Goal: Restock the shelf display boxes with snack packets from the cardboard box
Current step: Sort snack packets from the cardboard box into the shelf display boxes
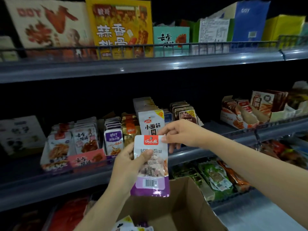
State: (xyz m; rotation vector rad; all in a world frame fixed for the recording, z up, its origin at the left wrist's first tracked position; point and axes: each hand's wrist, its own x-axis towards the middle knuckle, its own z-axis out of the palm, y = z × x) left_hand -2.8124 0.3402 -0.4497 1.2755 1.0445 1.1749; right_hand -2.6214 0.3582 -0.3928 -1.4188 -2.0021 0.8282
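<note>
Left hand [128, 161] grips snack pkt [150, 165] upright above cardboard box [180, 209]; right hand [178, 133] seemingly pinches its top.

Cardboard box [181, 212] cut off below; upper-shelf print [50, 25] blurred.

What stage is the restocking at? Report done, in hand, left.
Done: middle-shelf display boxes already stand full of packets. In hand: the left hand grips one purple-and-white snack packet, the right hand pinching its top corner. Left: more packets lie in the brown cardboard box.
</note>
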